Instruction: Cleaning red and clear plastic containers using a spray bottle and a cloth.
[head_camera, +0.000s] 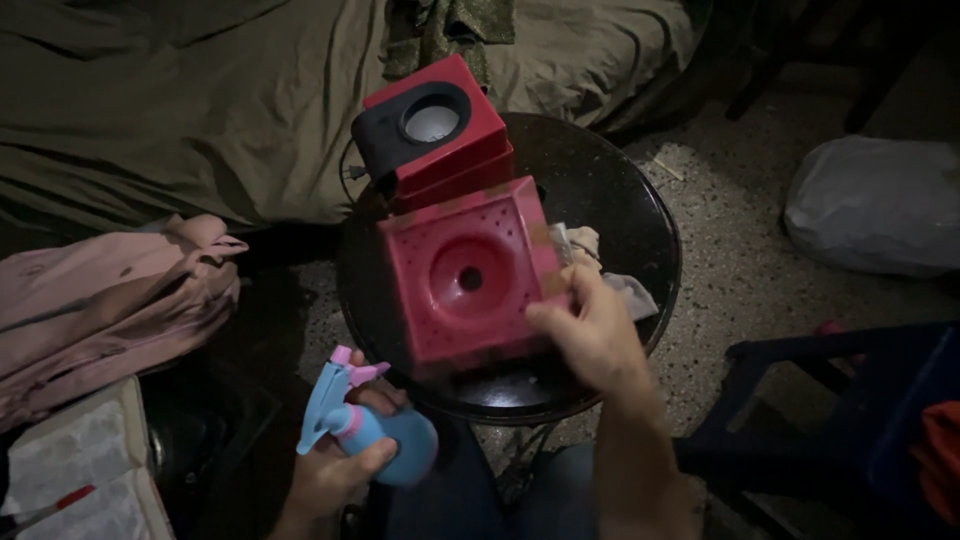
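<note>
Holding a small blue spray bottle (385, 445) with a pink trigger in my left hand (335, 470), I kept it low, just off the near edge of a round dark table (640, 210). My fingers were wrapped around its body and neck, the nozzle pointing left, away from the work. My right hand (590, 335) was closed on the right edge of a red square speaker panel (465, 275), dotted with small holes around a round recess at its centre. The panel leaned tilted toward me, resting on the table against a second red speaker box (435, 130) with a black front and pale cone. A crumpled pale cloth (600, 265) lay just behind my right hand, touching the panel's side. To do this well, I judged, I needed to keep the panel steady with that grip, turn the nozzle toward its face, and mist lightly so liquid stayed out of the centre hole. Olive bedding (200, 110) lay beyond; a pink garment (110, 300) sat left.
</note>
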